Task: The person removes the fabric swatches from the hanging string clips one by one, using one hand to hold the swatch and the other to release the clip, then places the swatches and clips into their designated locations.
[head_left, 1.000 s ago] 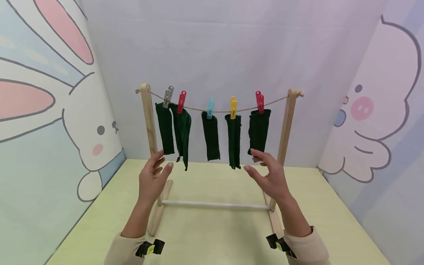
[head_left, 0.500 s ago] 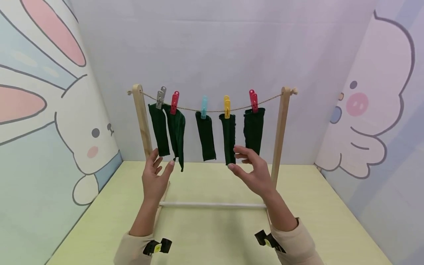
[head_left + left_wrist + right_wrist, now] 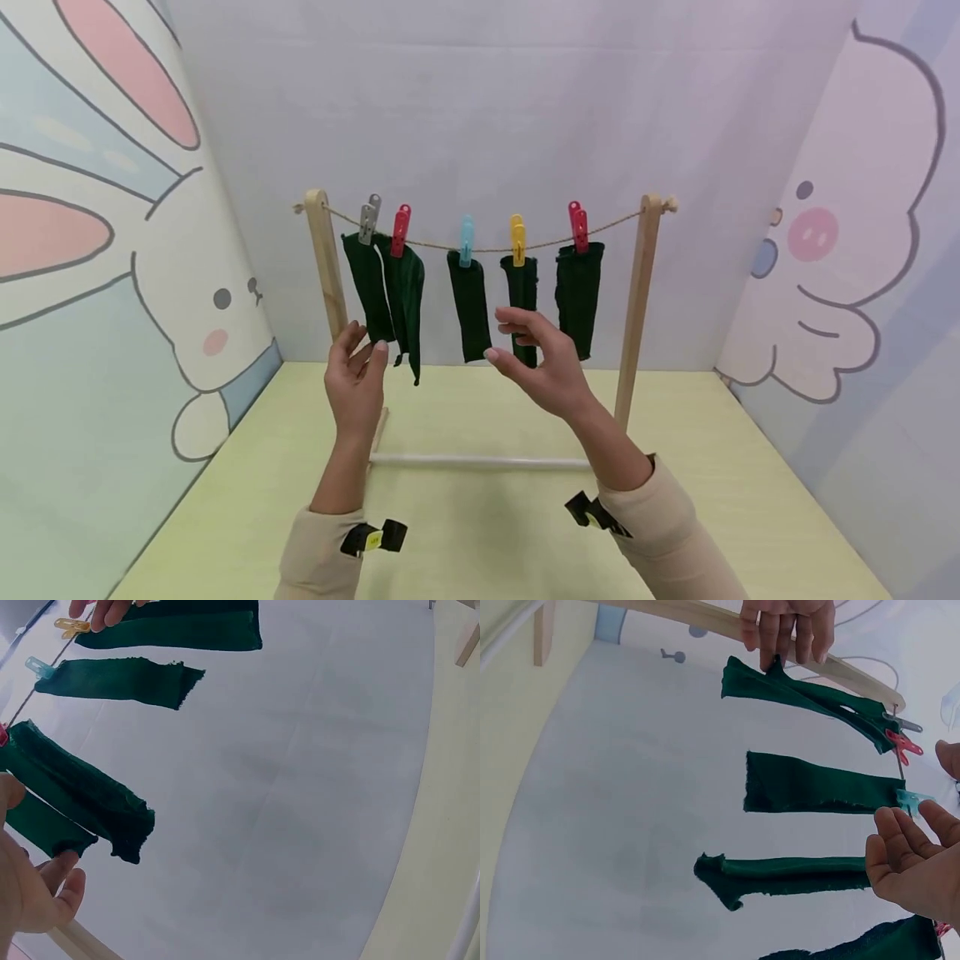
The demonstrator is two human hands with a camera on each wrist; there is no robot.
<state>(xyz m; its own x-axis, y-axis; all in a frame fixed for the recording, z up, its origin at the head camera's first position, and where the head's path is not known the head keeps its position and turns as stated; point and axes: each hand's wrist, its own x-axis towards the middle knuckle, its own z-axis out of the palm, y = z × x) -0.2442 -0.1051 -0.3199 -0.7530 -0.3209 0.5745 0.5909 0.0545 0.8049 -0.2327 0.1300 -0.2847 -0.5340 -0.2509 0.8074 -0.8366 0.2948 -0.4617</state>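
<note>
Dark green cloth strips hang from a thin rope by plastic clothes pegs. My left hand (image 3: 354, 383) is at the bottom of the leftmost strip (image 3: 366, 287), fingers loosely bent and touching its lower end. A grey peg (image 3: 367, 223) holds that strip; a red peg (image 3: 401, 231) holds the folded strip (image 3: 407, 292) beside it. My right hand (image 3: 551, 371) is raised, thumb and fingers apart with nothing between them. It partly covers the strip (image 3: 517, 287) under the yellow peg (image 3: 518, 242). Its fingertips are near the middle strip (image 3: 469, 308) under the light-blue peg (image 3: 467, 240).
Two wooden posts (image 3: 640, 308) carry the rope (image 3: 491, 250), joined low down by a white bar (image 3: 480, 461). Another red peg (image 3: 578, 227) holds the rightmost strip (image 3: 579, 292). The frame stands on a pale yellow table (image 3: 480, 542), with cartoon-printed walls around it.
My right hand has moved left, from the rightmost strip past the yellow-pegged one, and slightly up. My left hand has risen a little and now touches the leftmost strip, which has shifted right at its bottom.
</note>
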